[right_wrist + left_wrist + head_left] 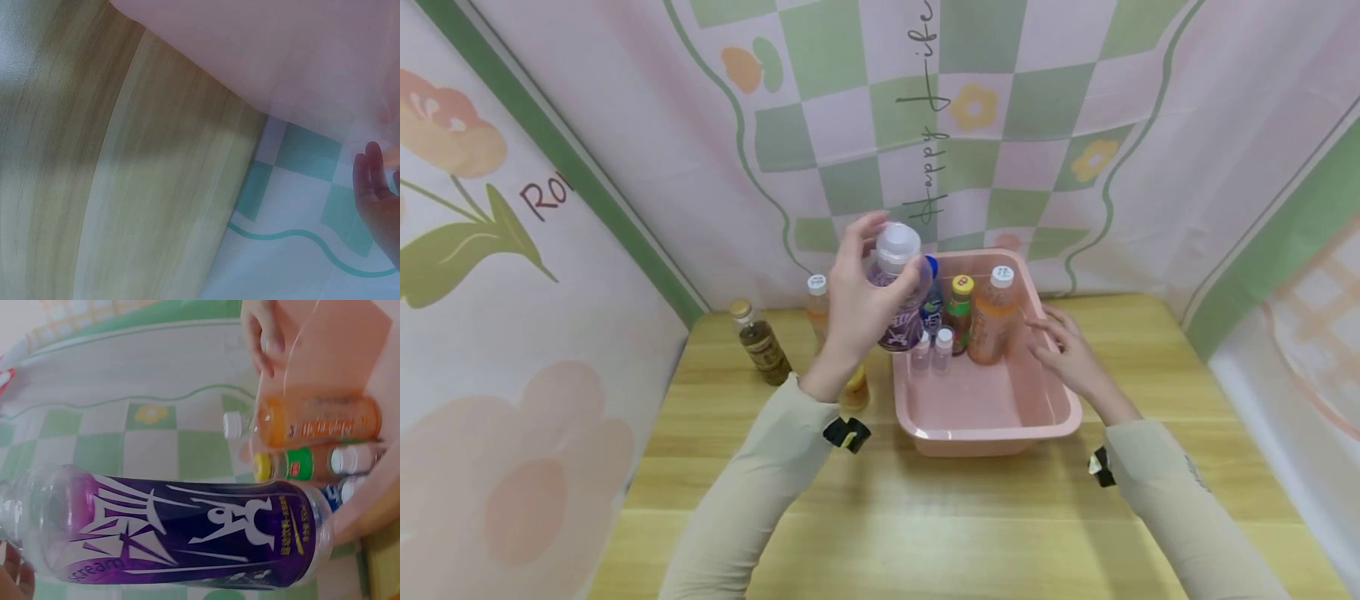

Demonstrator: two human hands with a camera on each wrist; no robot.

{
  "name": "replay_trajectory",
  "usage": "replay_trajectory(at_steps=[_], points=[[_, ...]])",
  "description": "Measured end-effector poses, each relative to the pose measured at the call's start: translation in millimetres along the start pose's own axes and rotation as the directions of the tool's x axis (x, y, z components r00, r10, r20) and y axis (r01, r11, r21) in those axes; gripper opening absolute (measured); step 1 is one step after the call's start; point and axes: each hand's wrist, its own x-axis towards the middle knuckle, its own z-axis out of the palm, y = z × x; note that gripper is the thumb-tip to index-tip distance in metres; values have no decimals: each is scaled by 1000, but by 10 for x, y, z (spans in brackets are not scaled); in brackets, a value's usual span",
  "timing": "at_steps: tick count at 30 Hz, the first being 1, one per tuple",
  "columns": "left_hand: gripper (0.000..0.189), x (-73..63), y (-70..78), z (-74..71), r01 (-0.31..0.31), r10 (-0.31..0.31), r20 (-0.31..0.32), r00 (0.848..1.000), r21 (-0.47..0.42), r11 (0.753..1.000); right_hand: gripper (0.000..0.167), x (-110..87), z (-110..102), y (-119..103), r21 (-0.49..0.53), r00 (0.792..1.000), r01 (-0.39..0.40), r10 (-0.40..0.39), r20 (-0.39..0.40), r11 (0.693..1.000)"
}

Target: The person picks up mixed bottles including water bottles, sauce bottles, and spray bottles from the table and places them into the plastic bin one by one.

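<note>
My left hand [859, 296] grips a clear drink bottle with a purple label [901, 329] near its neck, raised over the left edge of a pink plastic basin [985, 434]. In the left wrist view the purple bottle [194, 531] spans the lower part, with only fingertips showing at its cap end. At the basin's right rim, my right hand [1078, 358] rests with loosely extended fingers. Inside the basin stand an orange drink bottle [991, 329], a yellow-capped bottle [959, 310], a blue-capped bottle [932, 307], partly hidden, and two small white-capped bottles [942, 354].
Left of the basin, on the wooden table [865, 517], stand a dark bottle with a gold cap [765, 348], a white-capped bottle [817, 302] and a yellowish bottle [856, 392]; my left arm partly covers the last two. A patterned cloth [835, 67] hangs behind the table.
</note>
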Motion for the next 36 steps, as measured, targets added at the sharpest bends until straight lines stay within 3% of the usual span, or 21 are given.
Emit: replay_trajectory(at_steps=[10,15,17,20,25,31,36], points=[[57,7,81,280,67,-71,148,986,27,997,44,-4,3,4,0,1000,3,-3,-1,1000],[57,20,50,398,120,-122,216,969,20,993,44,-2,0,8,15,1000,7,-6,-4,1000],[57,17,19,455,179,-176,233,956,7,984,43,4,1,16,18,1000,7,-7,-7,1000],[56,-4,-30,547,281,-269,263,926,-6,960,43,10,2,25,17,1000,5,-5,-8,1000],[56,-73,-95,683,441,-415,327,849,-6,897,44,-3,-4,15,16,1000,-3,3,-9,1000],[56,-128,-192,822,556,-516,356,779,-14,831,45,-5,-8,19,15,1000,-4,4,-11,1000],[61,-182,-310,946,650,-587,355,727,-84,755,46,-10,-4,23,11,1000,-11,11,-3,1000]])
